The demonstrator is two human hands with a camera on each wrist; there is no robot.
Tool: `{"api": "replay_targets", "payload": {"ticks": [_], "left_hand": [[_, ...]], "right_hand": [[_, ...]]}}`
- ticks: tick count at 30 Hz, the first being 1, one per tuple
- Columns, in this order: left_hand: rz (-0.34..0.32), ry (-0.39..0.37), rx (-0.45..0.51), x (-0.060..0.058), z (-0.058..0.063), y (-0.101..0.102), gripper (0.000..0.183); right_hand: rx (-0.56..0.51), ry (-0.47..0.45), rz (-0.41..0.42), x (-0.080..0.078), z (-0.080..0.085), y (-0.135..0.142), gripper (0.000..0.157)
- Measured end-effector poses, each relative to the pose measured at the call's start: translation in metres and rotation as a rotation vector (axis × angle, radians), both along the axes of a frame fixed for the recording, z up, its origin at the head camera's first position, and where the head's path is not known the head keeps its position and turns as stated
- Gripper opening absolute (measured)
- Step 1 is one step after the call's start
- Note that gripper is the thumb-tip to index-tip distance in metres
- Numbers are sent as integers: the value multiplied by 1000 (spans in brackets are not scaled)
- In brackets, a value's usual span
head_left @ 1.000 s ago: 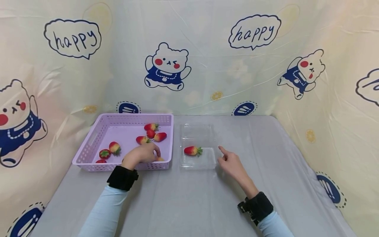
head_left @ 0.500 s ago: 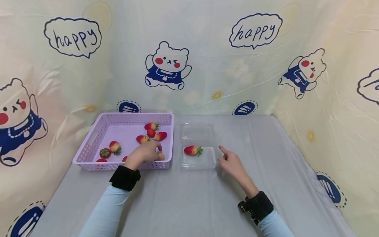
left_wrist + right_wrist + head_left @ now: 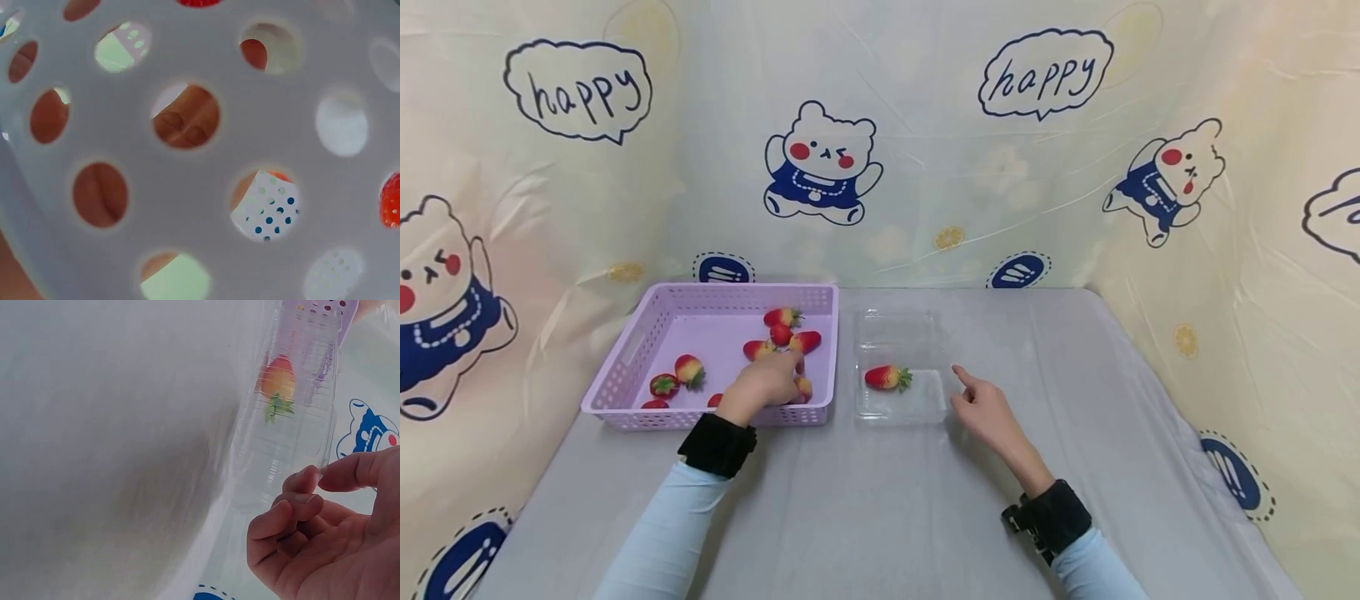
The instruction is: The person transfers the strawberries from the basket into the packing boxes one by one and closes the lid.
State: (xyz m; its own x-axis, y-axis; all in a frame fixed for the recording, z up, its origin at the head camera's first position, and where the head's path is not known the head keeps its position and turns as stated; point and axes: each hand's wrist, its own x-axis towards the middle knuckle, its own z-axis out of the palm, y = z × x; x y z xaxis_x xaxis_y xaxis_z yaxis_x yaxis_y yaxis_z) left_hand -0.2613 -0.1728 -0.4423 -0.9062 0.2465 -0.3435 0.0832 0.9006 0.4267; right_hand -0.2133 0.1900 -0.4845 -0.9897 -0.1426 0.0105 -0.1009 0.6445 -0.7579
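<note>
A strawberry lies at three o'clock against the left hand, grip unclear. The right hand, loosely curled, has a clear box at ten o'clock.

Ten red-and-yellow strawberries with green leaves in sight.
Nine show in one lilac perforated rectangular plastic basket, one in one clear rectangular plastic box; one bare left hand, one bare right hand, two black wrist straps, two light-blue sleeves.
</note>
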Motion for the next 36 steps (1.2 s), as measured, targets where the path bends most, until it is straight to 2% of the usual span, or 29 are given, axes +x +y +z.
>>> {"api": "replay_targets", "payload": {"ticks": [6,13,24,29,36], "left_hand": [[-34,-4,-1,0,-2,2,29],[-26,-11,6,3,-2,2,28],[-23,47,29,4,0,0,28],[-10,69,39,7,5,0,28],[13,125,49,10,11,1,37]], "right_hand": [[0,3,3,0,0,1,59],[-2,2,-2,1,0,0,59],[-2,14,-6,1,0,-1,59],[-6,14,-1,1,-1,0,59],[-7,21,4,1,-2,1,59]]}}
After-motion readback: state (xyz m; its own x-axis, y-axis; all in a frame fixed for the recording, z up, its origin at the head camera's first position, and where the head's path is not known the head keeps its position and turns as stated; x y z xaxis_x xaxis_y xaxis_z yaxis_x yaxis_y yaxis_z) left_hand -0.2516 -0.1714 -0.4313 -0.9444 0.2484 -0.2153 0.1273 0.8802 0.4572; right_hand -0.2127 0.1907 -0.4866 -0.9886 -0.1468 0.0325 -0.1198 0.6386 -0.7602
